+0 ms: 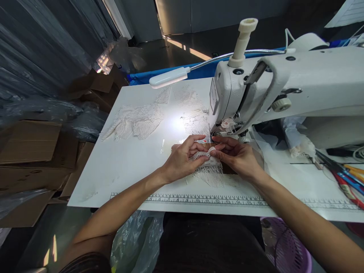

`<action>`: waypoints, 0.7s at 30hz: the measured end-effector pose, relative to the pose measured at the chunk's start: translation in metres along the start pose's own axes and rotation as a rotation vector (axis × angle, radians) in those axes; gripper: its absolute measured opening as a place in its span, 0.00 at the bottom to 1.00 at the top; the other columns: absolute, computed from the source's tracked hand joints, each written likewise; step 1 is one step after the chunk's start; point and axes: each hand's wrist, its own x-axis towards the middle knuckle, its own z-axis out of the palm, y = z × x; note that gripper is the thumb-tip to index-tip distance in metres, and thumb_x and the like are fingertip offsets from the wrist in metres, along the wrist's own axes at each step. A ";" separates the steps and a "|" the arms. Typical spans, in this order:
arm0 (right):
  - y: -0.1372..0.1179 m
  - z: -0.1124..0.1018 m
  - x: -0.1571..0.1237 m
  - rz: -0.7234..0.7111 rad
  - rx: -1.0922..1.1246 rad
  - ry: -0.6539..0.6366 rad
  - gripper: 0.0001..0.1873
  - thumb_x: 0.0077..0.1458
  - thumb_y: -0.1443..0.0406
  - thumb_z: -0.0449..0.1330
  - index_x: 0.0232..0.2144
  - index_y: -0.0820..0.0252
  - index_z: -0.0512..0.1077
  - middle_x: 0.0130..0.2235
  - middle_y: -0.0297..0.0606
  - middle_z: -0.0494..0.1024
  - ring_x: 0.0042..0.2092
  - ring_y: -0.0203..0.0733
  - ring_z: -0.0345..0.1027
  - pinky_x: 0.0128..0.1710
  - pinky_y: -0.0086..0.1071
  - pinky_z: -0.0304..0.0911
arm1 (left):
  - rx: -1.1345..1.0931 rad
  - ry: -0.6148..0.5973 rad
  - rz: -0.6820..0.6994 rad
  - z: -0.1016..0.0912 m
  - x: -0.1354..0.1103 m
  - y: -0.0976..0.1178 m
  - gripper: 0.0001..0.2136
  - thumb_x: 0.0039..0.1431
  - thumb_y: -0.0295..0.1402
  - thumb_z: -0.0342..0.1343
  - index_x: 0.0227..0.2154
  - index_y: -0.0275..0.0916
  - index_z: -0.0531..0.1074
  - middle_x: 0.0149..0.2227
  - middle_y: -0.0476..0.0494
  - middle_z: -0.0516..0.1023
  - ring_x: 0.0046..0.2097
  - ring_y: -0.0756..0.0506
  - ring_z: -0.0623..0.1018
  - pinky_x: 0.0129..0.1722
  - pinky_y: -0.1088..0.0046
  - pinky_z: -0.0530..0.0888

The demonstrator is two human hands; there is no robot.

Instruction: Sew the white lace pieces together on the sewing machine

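My left hand (186, 157) pinches one edge of a white lace piece (210, 163) between thumb and fingers. On the other side of the same lace, my right hand (234, 155) grips its upper edge with thumb and forefinger. Fringe-like threads hang from the lace toward the table's front. Both hands are just in front of the needle area of a white sewing machine (227, 91). Under the lace, part of a brown surface shows. More white lace pieces (145, 119) lie on the white table (127, 174), some of them close to the machine head.
A lit lamp (170, 77) on a bendy neck hangs over the table. Scissors (348, 182) lie at the right beside the machine. A printed ruler (199, 199) runs along the front edge. Cardboard boxes (34, 159) stand at left; a purple basket (287, 248) is below.
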 end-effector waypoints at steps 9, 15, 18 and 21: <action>0.002 0.002 -0.001 0.060 0.058 -0.045 0.24 0.43 0.55 0.72 0.41 0.58 0.75 0.31 0.35 0.77 0.35 0.40 0.74 0.39 0.37 0.73 | -0.063 0.080 -0.010 0.003 0.001 0.003 0.26 0.51 0.37 0.67 0.51 0.36 0.65 0.37 0.43 0.80 0.40 0.46 0.81 0.44 0.65 0.79; 0.002 0.002 -0.004 0.012 0.017 -0.157 0.25 0.49 0.57 0.68 0.48 0.57 0.70 0.39 0.38 0.77 0.42 0.41 0.73 0.45 0.37 0.71 | -0.184 0.096 -0.131 -0.002 0.007 0.008 0.21 0.52 0.35 0.65 0.47 0.34 0.67 0.31 0.45 0.79 0.33 0.48 0.80 0.34 0.71 0.78; -0.003 0.011 -0.007 0.082 -0.097 -0.288 0.18 0.48 0.61 0.68 0.41 0.59 0.71 0.36 0.36 0.77 0.39 0.41 0.72 0.40 0.35 0.69 | -0.056 0.112 -0.152 -0.014 0.016 0.012 0.21 0.52 0.35 0.65 0.47 0.35 0.67 0.30 0.47 0.79 0.31 0.49 0.79 0.31 0.73 0.76; -0.008 0.027 -0.010 0.266 0.030 -0.331 0.07 0.51 0.63 0.64 0.31 0.59 0.70 0.27 0.32 0.73 0.30 0.37 0.69 0.35 0.33 0.68 | 0.195 0.065 -0.145 -0.024 0.029 0.014 0.21 0.51 0.34 0.65 0.47 0.37 0.67 0.30 0.47 0.80 0.31 0.49 0.79 0.31 0.73 0.74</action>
